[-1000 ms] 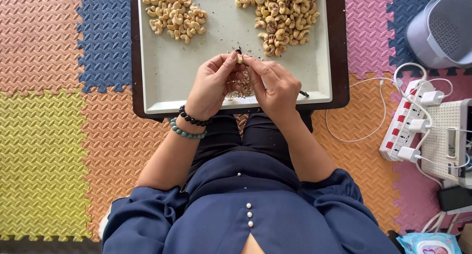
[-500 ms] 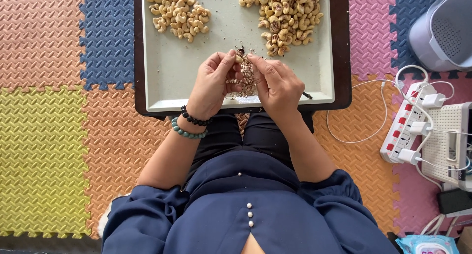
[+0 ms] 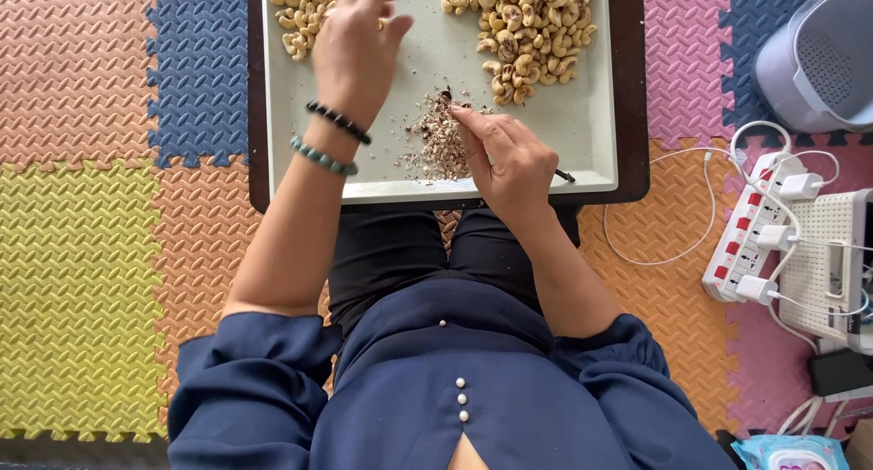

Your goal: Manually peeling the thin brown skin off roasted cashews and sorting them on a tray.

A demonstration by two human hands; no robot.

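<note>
Head view, seated person in a dark blue top, a pale tray (image 3: 309,152) inside a dark brown frame lying across the lap at top centre of the frame. Left hand (image 3: 355,43) was stretched up to the upper left of the tray, fingers loosely spread and curved over the left cashew pile (image 3: 300,11), touching or just above it; whether it had a nut in its grip could not be told, since the palm faced down. Two bead bracelets sat on that wrist, a black one (image 3: 338,122) and a green one (image 3: 322,155) just below it. Right hand (image 3: 509,161) sat at the centre of the tray, fingers curled in, thumb and forefinger pinched together at a small dark tool tip (image 3: 446,95), with what looked like the other end of it (image 3: 564,175) poking out past the hand on the right; the pinch was too small to make out more. Just left of the right hand lay a heap of brown skin scraps (image 3: 438,143) on the tray. A bigger cashew pile (image 3: 527,25) lay at upper right of the tray, near the right fingertips but apart. Foam puzzle floor mat (image 3: 100,206) in pink, blue, yellow and orange lay under all. A white power strip (image 3: 750,229) with plugs and cables lay at right, with a grey plastic container (image 3: 814,56) at upper right.
</note>
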